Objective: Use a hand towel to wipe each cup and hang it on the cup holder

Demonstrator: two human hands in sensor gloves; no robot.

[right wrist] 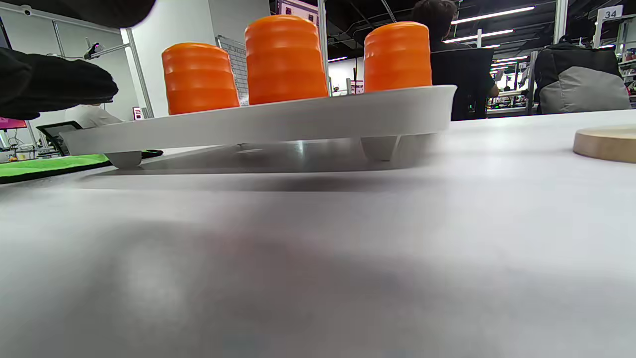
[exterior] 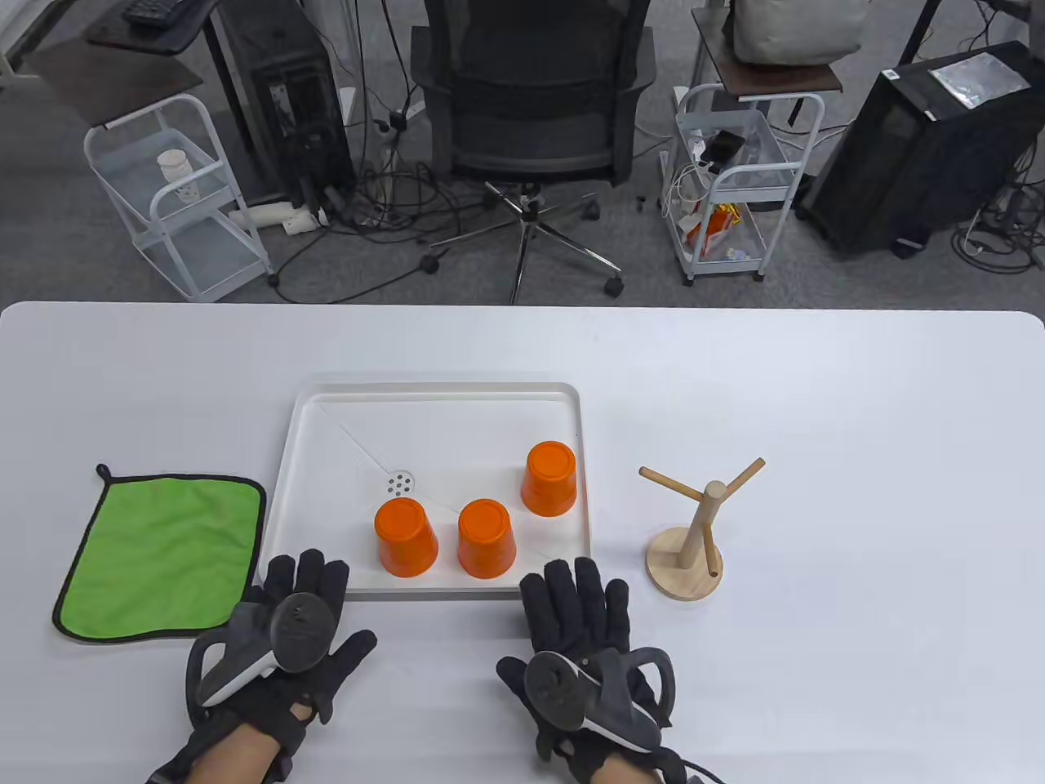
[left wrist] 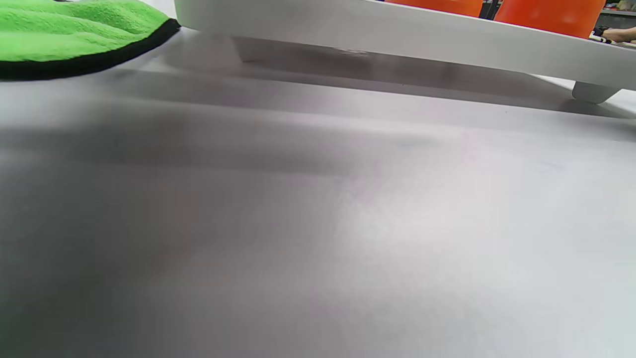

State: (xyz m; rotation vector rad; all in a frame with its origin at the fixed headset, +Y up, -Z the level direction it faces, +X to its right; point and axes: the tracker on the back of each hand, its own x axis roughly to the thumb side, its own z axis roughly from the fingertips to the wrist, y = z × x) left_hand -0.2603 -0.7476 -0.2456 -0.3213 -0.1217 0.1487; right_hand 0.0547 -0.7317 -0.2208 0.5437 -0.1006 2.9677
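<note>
Cups, orange, three: all are standing upside down in the white tray [exterior: 571, 457], none wiped, none hung. Left cup [exterior: 406, 537] and middle cup [exterior: 486, 539] are sitting in a near row just beyond the fingertips of both hands; right cup [exterior: 549, 478] is standing farther in, beyond the right hand's fingertips. Left hand [exterior: 286, 637] is lying flat on the table [exterior: 816, 408], fingers straight and released, tips reaching to the tray's near rim, holding nothing. Right hand [exterior: 584, 645] is resting likewise, fingers extended and relaxed, empty, tips at the tray's near right corner. Hand towel [exterior: 163, 555], green with black edging, is lying flat just outward of the left hand's fingers, touching or nearly touching the tray's left rim. Cup holder [exterior: 694, 531], wooden post with three angled pegs on a round base, is standing apart from the tray, beyond and outward of the right hand's fingers. Step judged in hand: the opening pickups. Handling advice: the left hand is lying nearest the towel and could be gathering it into the palm, not pinching a corner, so cloth covers the fingers; the right hand could be wrapping a near-row cup around its ribbed wall, lifting it straight up over the rim without knocking its neighbour.
</note>
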